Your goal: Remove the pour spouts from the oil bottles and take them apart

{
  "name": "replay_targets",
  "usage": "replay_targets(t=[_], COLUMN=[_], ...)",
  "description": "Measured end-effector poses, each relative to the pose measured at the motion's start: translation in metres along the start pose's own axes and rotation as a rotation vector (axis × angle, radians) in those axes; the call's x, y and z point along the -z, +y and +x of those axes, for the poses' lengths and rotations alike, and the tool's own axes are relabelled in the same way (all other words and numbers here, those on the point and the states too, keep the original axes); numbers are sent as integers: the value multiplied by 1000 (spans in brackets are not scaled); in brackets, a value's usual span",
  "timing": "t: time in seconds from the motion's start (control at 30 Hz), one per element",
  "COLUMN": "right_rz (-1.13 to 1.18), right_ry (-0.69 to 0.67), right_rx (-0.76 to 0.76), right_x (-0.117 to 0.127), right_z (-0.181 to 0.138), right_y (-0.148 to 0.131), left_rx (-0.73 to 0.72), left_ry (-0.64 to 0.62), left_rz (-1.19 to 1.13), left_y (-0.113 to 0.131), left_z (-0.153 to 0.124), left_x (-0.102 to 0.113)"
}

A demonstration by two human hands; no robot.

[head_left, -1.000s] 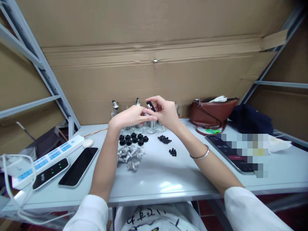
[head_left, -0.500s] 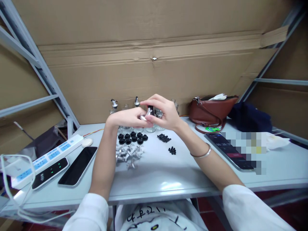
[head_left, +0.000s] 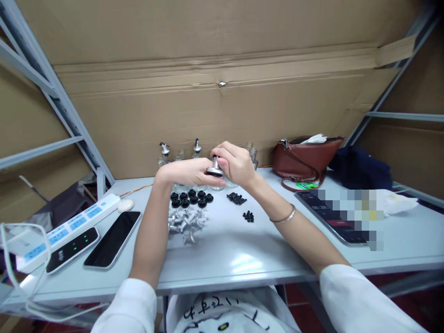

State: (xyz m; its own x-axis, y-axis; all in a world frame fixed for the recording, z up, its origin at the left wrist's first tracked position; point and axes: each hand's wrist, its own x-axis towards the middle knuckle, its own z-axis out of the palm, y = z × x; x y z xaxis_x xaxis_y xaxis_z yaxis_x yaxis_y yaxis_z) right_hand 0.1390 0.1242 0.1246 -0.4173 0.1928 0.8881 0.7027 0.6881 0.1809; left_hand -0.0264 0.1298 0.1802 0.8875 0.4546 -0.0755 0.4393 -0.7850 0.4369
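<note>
Above the table, both hands meet on a silver bottle pourer (head_left: 215, 170); its wide round base with a dark underside faces me. My left hand (head_left: 190, 170) comes in from the left with bent wrist and grips the pourer near its base. Curled fingers of my right hand (head_left: 236, 161) close around the upper spout, hiding most of it. Behind and below the hands stand clear glass bottles (head_left: 218, 185), partly covered by them. Closer to me lie black ringed stoppers (head_left: 192, 198), silver spout pieces (head_left: 187, 221), small black levers (head_left: 237, 199) and tiny black caps (head_left: 248, 216).
Two bottles at the back left carry fitted pourers (head_left: 164, 148). A power strip (head_left: 69, 230), a black phone (head_left: 113, 240) and a device with green lights (head_left: 72, 249) lie left. A brown handbag (head_left: 305, 159) and another phone (head_left: 329, 217) are at right.
My right fingers have gone from spread to curled around the spout. The pourer has turned so its base faces me, and the black lever part seen before is now hidden.
</note>
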Motion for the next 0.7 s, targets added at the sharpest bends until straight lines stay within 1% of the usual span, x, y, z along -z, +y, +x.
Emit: replay_targets(t=[0.1,0.27,0.3,0.37,0.43,0.47,0.5,0.53,0.57,0.6,0.63,0.7], right_rz=[43,119,152,220,262,277,297,327,366,411,450,475], right_ry=[-18,-35,-22,51,142,156,126,43,-85,-253,-452,-903], right_rx=[-36,-99,-138,-296,-478,-541,-572,-578,-584,-595,-619,-704], right_x=[-4,-13,-14,-13,-7,-2,4,10,15,20,22,21], right_z=[-1,-3,-3,-1,2,3,5,6,6,4,2,-8], right_y=[3,4,4,3,6,9,14,20,27,34,41,54], left_rx=[41,25,6,-27,-36,-26,-6,14,33,54,79,121], left_ry=[4,-12,-19,20,109,159,202,227,238,245,245,221], left_rz=[4,25,25,57,89,98,105,112,123,145,169,175], left_y=[-4,-10,-11,-11,-10,-8,-7,-6,-6,-7,-8,-15], left_z=[2,6,7,8,7,6,4,2,0,-3,-4,-7], left_x=[0,1,0,-1,-1,-2,-1,-1,0,0,1,3])
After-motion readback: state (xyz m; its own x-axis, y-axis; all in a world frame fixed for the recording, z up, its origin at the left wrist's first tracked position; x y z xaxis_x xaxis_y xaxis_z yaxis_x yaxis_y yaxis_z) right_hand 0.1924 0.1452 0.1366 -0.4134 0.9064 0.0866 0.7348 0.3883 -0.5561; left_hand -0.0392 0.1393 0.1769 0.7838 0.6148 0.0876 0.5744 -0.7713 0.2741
